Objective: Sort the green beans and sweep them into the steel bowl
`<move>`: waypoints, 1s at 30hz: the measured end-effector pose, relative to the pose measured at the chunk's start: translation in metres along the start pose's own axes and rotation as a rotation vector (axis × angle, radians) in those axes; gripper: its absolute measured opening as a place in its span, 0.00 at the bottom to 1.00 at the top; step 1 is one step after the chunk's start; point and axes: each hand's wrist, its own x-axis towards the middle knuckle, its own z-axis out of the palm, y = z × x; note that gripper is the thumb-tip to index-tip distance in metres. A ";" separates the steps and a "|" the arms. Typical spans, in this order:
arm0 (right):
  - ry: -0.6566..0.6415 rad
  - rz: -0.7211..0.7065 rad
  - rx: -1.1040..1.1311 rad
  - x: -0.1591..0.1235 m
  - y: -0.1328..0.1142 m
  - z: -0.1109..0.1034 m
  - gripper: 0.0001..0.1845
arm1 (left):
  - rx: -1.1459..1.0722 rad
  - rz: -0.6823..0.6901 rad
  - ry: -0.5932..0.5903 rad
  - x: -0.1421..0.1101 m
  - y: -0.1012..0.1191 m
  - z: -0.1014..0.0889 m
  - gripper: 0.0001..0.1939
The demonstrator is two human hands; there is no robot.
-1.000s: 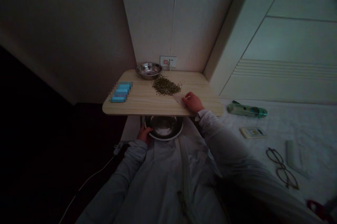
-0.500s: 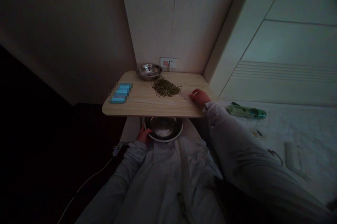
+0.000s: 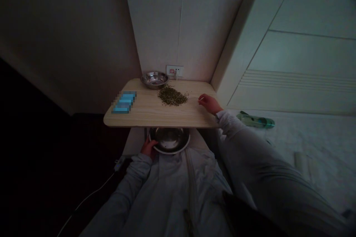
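My left hand (image 3: 148, 148) grips the rim of a steel bowl (image 3: 169, 140) held just under the near edge of a small wooden table (image 3: 155, 112). My right hand (image 3: 209, 103) rests on the table's right side, fingers curled with a thin pale card-like piece at the fingertips, a little to the right of a heap of small dark green beans (image 3: 171, 96). A second steel bowl (image 3: 154, 79) stands at the table's back edge, behind the heap.
A blue pixelated flat object (image 3: 124, 102) lies on the table's left. A wall socket (image 3: 174, 70) sits behind the table. On the bed to the right lie a green bottle-like item (image 3: 256, 121) and a pale tube (image 3: 300, 161). A white cable (image 3: 91, 194) runs at lower left.
My right hand has slid from the table's near edge back and to the right, beside the bean heap. The camera has tilted up slightly. The left hand and its bowl stay put.
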 end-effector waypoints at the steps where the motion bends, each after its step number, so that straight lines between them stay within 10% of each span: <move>1: 0.001 -0.048 -0.066 -0.008 -0.002 -0.002 0.10 | -0.002 -0.007 0.002 0.000 0.000 0.000 0.28; 9: -0.151 -0.265 -0.607 -0.053 -0.011 -0.007 0.13 | 0.005 0.004 -0.027 0.001 0.000 -0.001 0.29; 30: -0.189 -0.161 -0.752 0.004 -0.015 -0.002 0.15 | 0.017 -0.001 -0.026 0.003 0.000 -0.002 0.28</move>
